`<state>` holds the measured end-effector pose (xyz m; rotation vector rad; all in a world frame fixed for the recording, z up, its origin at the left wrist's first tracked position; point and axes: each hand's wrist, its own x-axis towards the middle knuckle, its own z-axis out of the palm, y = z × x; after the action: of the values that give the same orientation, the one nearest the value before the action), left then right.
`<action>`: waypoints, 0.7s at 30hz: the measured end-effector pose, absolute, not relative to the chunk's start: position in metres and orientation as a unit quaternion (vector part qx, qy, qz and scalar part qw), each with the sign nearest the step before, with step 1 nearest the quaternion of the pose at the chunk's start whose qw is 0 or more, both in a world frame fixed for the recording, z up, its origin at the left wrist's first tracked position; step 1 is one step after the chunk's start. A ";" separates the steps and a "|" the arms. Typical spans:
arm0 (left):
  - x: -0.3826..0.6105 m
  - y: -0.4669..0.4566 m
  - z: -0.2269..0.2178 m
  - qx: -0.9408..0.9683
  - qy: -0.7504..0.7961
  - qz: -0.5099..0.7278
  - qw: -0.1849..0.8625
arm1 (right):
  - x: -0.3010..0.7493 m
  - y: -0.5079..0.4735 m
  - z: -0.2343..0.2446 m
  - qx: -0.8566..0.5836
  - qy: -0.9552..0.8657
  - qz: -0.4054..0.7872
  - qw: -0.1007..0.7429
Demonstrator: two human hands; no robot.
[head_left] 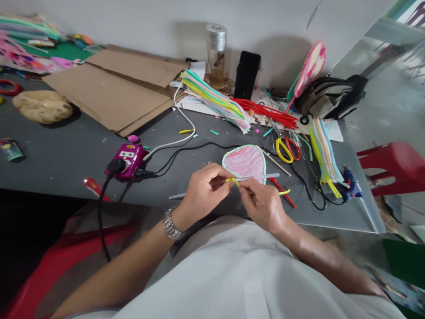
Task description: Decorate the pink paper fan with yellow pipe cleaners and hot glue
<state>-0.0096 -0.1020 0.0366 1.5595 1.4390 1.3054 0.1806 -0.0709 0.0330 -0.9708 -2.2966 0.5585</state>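
The left hand (206, 191) and right hand (262, 206) pinched a small yellow strip (232, 180) beside the pink leaf-shaped panel (245, 162), where one slipping finger could have bent it.

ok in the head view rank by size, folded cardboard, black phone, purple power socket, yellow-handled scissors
1. Folded cardboard, clearly largest.
2. Black phone and purple power socket look about alike, so I won't rank them.
3. Yellow-handled scissors, smallest, though their blades are hard to see.
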 end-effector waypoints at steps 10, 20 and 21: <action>-0.011 -0.104 0.027 0.586 0.567 0.470 0.339 | 0.177 -0.075 0.029 -0.342 -0.875 0.167 0.299; -0.009 -0.105 0.024 0.600 0.585 0.448 0.312 | 0.176 -0.076 0.035 -0.316 -0.910 0.060 0.262; -0.009 -0.105 0.024 0.619 0.586 0.439 0.286 | 0.176 -0.075 0.038 -0.312 -0.916 0.051 0.248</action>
<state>-0.0086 -0.1053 0.0243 1.6544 1.5653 1.1722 0.1760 -0.0748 0.0380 -0.8490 -2.4954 0.1381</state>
